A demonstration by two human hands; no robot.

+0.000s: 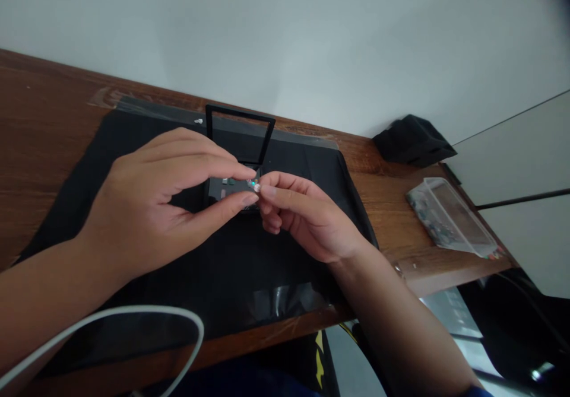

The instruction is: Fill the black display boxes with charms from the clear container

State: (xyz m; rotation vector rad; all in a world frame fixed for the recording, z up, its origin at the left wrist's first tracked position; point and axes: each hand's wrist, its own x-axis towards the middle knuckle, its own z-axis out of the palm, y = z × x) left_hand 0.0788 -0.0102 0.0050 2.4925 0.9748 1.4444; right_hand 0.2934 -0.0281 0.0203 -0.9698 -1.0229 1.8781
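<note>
My left hand [164, 201] and my right hand [303, 216] meet over the middle of a black mat [111, 142]. Both pinch one tiny clear part [256, 187] between thumb and forefinger; it is too small to name. Right under the fingertips lies a small dark flat device [225, 188] with a few green and pale spots on it. Just behind that device a black rectangular frame [240, 136] stands on the mat.
The mat covers a brown wooden table [40, 118] set against a white wall. A clear plastic box [449, 216] lies near the right edge, a black object [414, 140] behind it. A white cable [133, 320] loops at the front left. A tiny white bit [198, 121] rests on the mat's far edge.
</note>
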